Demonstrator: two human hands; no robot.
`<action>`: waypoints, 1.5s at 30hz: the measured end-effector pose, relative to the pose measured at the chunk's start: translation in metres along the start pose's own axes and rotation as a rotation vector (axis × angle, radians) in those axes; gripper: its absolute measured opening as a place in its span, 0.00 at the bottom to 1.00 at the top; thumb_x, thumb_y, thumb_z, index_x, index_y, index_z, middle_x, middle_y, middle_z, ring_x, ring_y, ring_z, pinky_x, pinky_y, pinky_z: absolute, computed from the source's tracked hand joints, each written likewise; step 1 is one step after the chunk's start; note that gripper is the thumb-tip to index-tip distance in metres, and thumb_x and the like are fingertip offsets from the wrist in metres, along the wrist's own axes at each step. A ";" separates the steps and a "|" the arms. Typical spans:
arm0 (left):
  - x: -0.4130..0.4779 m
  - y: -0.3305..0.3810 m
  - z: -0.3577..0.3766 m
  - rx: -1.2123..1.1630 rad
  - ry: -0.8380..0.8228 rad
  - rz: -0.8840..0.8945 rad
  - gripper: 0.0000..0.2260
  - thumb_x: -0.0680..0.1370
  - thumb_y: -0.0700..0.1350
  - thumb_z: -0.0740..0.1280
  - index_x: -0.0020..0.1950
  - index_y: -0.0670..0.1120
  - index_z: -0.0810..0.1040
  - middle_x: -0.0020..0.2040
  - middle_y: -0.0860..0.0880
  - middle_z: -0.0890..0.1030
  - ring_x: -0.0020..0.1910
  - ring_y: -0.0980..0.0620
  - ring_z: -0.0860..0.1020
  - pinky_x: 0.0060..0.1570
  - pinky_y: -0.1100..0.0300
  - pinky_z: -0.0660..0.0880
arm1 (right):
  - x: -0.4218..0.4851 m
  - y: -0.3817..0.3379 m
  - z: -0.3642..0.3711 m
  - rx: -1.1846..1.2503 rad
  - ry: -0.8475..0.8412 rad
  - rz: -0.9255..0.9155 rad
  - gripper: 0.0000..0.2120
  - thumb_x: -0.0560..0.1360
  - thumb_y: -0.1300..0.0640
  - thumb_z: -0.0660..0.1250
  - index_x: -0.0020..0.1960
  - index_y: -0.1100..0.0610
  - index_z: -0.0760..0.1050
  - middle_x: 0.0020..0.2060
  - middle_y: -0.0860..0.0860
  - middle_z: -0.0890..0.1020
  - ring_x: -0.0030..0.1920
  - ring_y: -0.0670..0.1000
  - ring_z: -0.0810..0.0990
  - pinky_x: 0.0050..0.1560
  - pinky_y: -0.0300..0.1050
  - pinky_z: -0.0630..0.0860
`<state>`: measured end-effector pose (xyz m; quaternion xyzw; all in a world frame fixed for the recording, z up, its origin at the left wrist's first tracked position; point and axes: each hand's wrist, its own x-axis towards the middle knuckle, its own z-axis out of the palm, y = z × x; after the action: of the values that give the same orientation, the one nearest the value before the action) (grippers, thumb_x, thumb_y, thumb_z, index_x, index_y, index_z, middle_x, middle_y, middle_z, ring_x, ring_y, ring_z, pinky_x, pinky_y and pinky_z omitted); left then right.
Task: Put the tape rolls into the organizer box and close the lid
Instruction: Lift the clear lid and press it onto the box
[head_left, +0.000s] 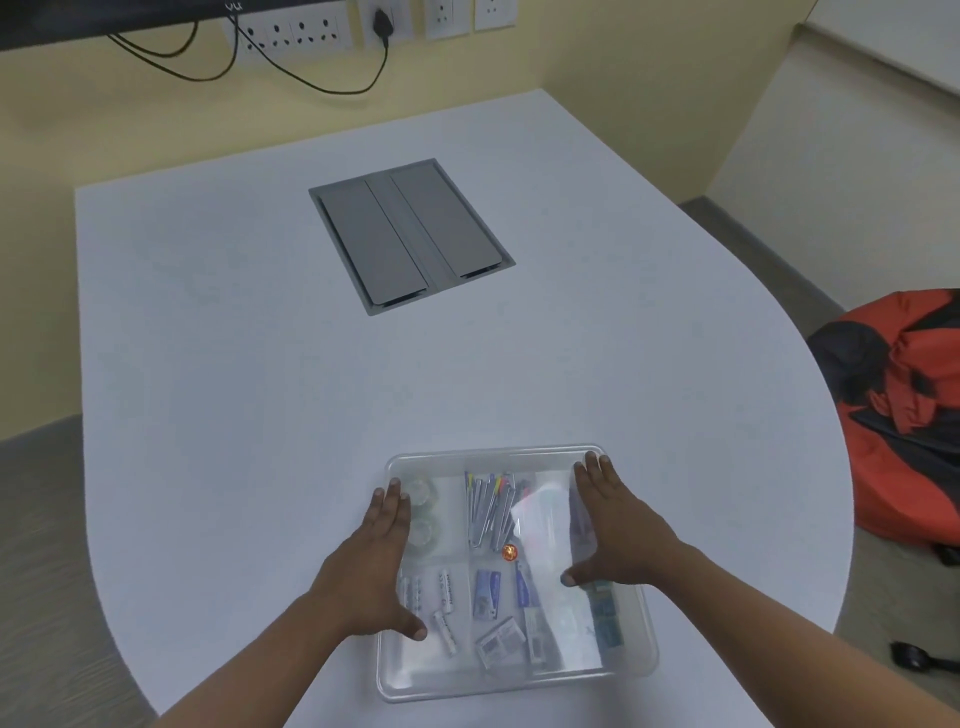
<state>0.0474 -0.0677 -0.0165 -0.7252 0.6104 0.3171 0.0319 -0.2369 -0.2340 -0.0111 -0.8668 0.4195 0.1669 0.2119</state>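
A clear plastic organizer box (519, 680) sits at the near edge of the white table, with its translucent lid (493, 460) lying flat on top. Two clear tape rolls (423, 512) show through the lid in the far-left compartment. My left hand (382, 566) rests flat on the lid's left side, fingers spread, partly covering the rolls. My right hand (613, 525) lies flat on the right side of the lid. Neither hand grips anything. Pens, batteries and small packets fill the other compartments.
A grey cable hatch (410, 234) is set into the white table (234, 364) further back. Wall sockets and black cables (311, 57) hang behind the table. A red and black bean bag (909, 405) sits on the floor at the right.
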 end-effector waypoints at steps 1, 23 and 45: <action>0.004 -0.002 -0.004 0.011 -0.005 0.001 0.67 0.58 0.66 0.77 0.75 0.47 0.31 0.73 0.53 0.25 0.74 0.54 0.30 0.72 0.54 0.63 | 0.003 0.000 -0.002 0.001 -0.009 0.001 0.67 0.60 0.29 0.73 0.76 0.58 0.32 0.72 0.50 0.29 0.72 0.49 0.28 0.74 0.46 0.47; -0.005 -0.006 -0.023 0.335 -0.061 0.056 0.66 0.58 0.68 0.76 0.76 0.43 0.35 0.77 0.46 0.32 0.77 0.49 0.36 0.76 0.51 0.44 | -0.031 -0.004 0.003 -0.292 -0.156 -0.170 0.75 0.52 0.28 0.74 0.70 0.55 0.22 0.71 0.50 0.25 0.71 0.54 0.27 0.74 0.53 0.39; 0.039 0.006 -0.040 0.064 0.083 0.006 0.63 0.61 0.68 0.75 0.77 0.41 0.37 0.78 0.45 0.35 0.77 0.48 0.38 0.76 0.54 0.48 | 0.012 0.007 -0.028 -0.040 0.050 0.010 0.64 0.63 0.28 0.70 0.77 0.61 0.36 0.77 0.57 0.38 0.77 0.54 0.38 0.74 0.46 0.41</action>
<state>0.0613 -0.1198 -0.0020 -0.7343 0.6234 0.2671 0.0288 -0.2325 -0.2603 0.0057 -0.8727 0.4254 0.1545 0.1830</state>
